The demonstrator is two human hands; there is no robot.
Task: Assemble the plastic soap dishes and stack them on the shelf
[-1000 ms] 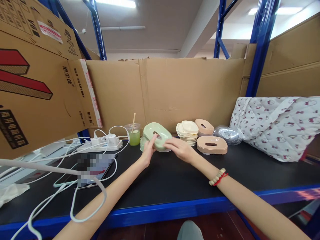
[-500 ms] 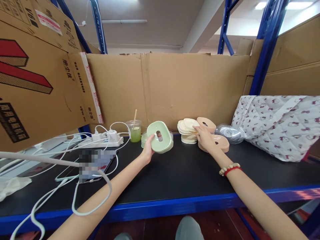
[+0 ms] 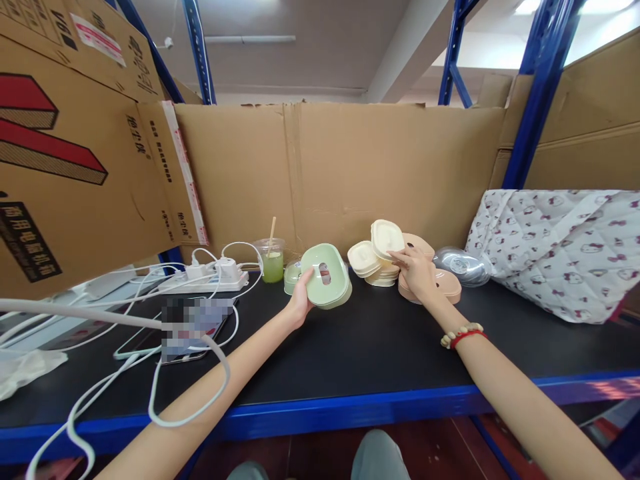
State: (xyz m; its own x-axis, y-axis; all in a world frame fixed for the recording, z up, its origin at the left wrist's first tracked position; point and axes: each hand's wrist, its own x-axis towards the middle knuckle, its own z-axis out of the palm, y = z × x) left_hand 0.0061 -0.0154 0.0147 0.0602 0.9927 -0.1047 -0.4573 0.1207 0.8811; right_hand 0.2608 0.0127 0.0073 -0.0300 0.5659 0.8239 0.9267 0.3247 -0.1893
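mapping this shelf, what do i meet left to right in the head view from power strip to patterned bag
White power strip, cup of green drink, green slotted piece, cream stack, clear plastic piece, patterned bag.

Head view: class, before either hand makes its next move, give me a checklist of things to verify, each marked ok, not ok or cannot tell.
1. Green cover held: ok, the left hand grips its side.
2. Cream lid held: ok, the right hand has its edge, and the lid is tilted.
3. Cream lid clear of the stack: cannot tell, its lower edge overlaps the stack in this view.
4. Stack squared up: not ok, pieces jut out to the left.
5. Cup upright: ok.
6. Cable clear of the left forearm: cannot tell, it crosses in front, contact unclear.
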